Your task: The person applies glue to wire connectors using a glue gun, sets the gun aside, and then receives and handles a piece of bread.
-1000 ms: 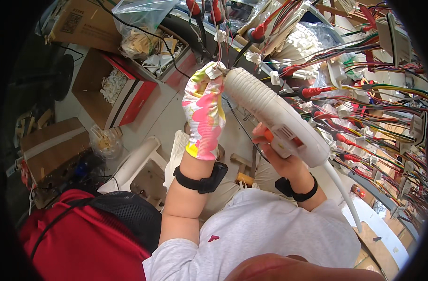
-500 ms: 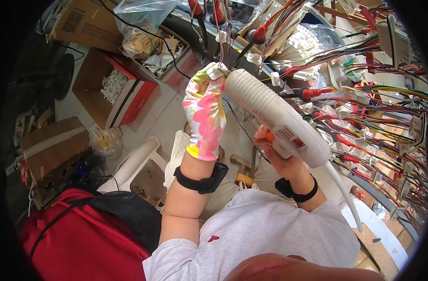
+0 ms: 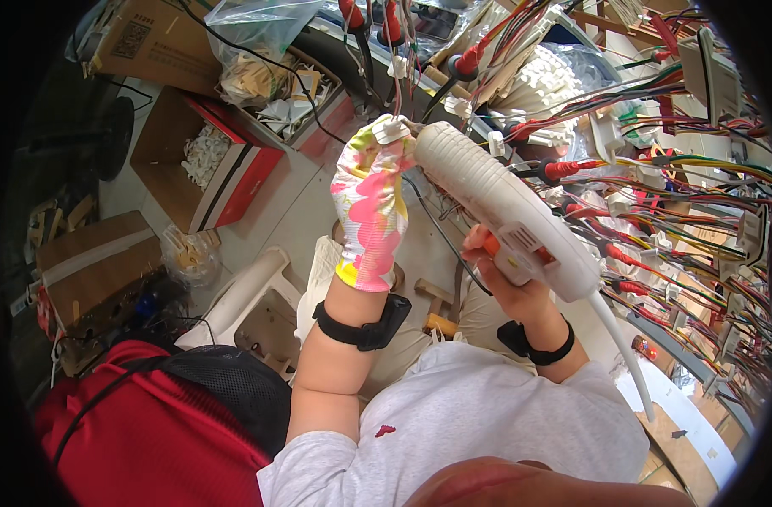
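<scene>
My left hand [image 3: 371, 198], in a white, pink and yellow patterned glove, is raised in the middle, its fingers closed on a small white plastic connector [image 3: 392, 130]. Thin wires [image 3: 405, 89] run up from the connector. My bare right hand [image 3: 517, 283] wraps the handle of a white corded glue gun [image 3: 508, 207] with a ribbed front and an orange trigger. The gun's nozzle [image 3: 414, 127] points left, right beside the connector; whether they touch I cannot tell.
Wire bundles with red-booted plugs [image 3: 562, 169] crowd the right side. An open carton [image 3: 183, 160] of small white parts stands at left, near a taped brown box [image 3: 99, 262]. White sticks [image 3: 551, 80] lie behind the gun. A thin black cable [image 3: 318, 110] hangs at upper left.
The glue gun has shifted slightly right and its front is a little higher. The left fingers have turned a little, so more of the white connector shows.
</scene>
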The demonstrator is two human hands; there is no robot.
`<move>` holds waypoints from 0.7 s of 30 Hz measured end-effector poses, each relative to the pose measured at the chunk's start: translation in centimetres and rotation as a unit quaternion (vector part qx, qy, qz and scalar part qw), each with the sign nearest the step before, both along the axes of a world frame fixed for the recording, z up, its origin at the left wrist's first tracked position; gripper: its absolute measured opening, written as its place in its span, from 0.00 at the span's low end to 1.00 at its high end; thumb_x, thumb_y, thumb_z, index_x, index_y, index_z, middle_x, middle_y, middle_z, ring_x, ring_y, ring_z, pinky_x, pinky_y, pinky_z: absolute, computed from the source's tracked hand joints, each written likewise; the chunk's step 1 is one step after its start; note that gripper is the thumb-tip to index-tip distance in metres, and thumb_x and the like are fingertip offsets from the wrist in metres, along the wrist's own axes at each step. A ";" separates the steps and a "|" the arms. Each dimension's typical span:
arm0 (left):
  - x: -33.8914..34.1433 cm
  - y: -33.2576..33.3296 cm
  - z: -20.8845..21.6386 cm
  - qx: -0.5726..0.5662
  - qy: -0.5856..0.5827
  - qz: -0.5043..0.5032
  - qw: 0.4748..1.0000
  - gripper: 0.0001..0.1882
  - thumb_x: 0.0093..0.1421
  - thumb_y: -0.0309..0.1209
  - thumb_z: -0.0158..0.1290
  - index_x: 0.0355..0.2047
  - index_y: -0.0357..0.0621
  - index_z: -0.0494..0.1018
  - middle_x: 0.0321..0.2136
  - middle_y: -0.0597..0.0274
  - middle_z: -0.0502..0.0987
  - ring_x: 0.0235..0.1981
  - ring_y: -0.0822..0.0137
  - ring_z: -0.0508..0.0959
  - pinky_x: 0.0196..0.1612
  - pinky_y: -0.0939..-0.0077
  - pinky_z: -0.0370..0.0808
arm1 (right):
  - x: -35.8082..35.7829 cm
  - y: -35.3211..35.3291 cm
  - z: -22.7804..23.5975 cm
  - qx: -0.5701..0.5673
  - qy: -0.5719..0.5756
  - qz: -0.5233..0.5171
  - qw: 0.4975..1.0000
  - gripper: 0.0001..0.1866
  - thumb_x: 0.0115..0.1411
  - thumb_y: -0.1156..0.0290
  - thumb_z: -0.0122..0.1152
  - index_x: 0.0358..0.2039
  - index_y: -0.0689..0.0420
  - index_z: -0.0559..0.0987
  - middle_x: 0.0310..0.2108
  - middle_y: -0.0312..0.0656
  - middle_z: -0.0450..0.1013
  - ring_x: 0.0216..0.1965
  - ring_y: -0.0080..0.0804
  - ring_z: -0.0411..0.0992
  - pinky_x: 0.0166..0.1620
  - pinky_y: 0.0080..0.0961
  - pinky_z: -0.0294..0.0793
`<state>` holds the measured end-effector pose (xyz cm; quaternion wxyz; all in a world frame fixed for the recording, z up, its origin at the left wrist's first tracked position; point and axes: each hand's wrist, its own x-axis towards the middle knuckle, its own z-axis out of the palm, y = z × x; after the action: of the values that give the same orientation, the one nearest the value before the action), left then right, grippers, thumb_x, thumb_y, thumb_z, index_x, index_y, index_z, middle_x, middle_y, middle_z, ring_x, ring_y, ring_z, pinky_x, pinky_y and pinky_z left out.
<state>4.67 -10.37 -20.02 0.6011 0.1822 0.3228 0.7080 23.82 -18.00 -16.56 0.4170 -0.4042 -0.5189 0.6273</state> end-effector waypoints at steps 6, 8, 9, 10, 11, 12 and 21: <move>-0.2 -0.1 0.0 -0.016 0.021 -0.011 1.000 0.15 0.63 0.24 0.55 0.50 0.37 0.72 0.42 0.60 0.80 0.41 0.70 0.80 0.45 0.76 0.76 | 0.1 0.1 0.2 -0.013 -0.004 0.005 1.000 0.20 0.59 0.88 0.48 0.52 0.62 0.68 0.44 0.42 0.66 0.49 0.32 0.67 0.51 0.28 0.72; -0.3 -0.2 0.0 0.031 0.068 -0.014 0.997 0.15 0.63 0.23 0.55 0.50 0.37 0.72 0.43 0.59 0.79 0.41 0.70 0.80 0.45 0.77 0.76 | 0.1 0.2 0.1 -0.015 -0.003 0.010 1.000 0.20 0.59 0.88 0.48 0.52 0.62 0.68 0.45 0.42 0.66 0.49 0.32 0.67 0.51 0.28 0.72; -0.3 -0.3 0.0 0.018 0.068 -0.016 0.997 0.15 0.63 0.23 0.55 0.50 0.37 0.72 0.43 0.59 0.79 0.41 0.70 0.80 0.45 0.77 0.76 | 0.0 0.2 0.1 -0.011 -0.003 0.004 1.000 0.20 0.59 0.88 0.48 0.52 0.62 0.68 0.45 0.42 0.66 0.49 0.32 0.67 0.51 0.28 0.72; -0.3 -0.3 -0.1 0.014 0.074 -0.016 0.997 0.15 0.63 0.22 0.55 0.50 0.37 0.72 0.43 0.59 0.79 0.41 0.70 0.80 0.45 0.77 0.76 | 0.0 0.2 0.1 -0.008 -0.004 0.003 1.000 0.19 0.59 0.88 0.48 0.52 0.62 0.68 0.45 0.42 0.66 0.49 0.32 0.67 0.51 0.28 0.72; -0.3 -0.3 -0.1 0.022 0.083 -0.012 0.996 0.15 0.62 0.21 0.55 0.50 0.37 0.72 0.44 0.58 0.79 0.42 0.70 0.80 0.45 0.77 0.76 | 0.0 0.1 0.1 -0.007 -0.004 -0.001 1.000 0.19 0.59 0.88 0.48 0.52 0.62 0.68 0.45 0.42 0.66 0.49 0.32 0.67 0.51 0.28 0.72; -0.3 -0.3 -0.1 0.010 0.080 -0.016 0.997 0.15 0.62 0.21 0.55 0.50 0.37 0.72 0.44 0.58 0.79 0.42 0.70 0.80 0.45 0.77 0.76 | 0.0 0.1 0.1 -0.009 -0.003 0.000 1.000 0.20 0.59 0.88 0.48 0.52 0.62 0.68 0.45 0.43 0.66 0.49 0.32 0.67 0.51 0.28 0.72; -0.2 0.1 -0.4 -0.017 0.045 -0.007 0.999 0.16 0.62 0.19 0.54 0.50 0.36 0.72 0.43 0.60 0.79 0.41 0.73 0.78 0.45 0.79 0.74 | 0.0 -0.1 -0.1 0.010 -0.008 0.014 1.000 0.22 0.59 0.89 0.47 0.55 0.63 0.67 0.47 0.45 0.67 0.51 0.34 0.69 0.53 0.31 0.73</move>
<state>4.49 -10.30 -20.39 0.5936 0.2059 0.3606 0.6894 23.82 -18.12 -16.70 0.4081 -0.3977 -0.5337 0.6248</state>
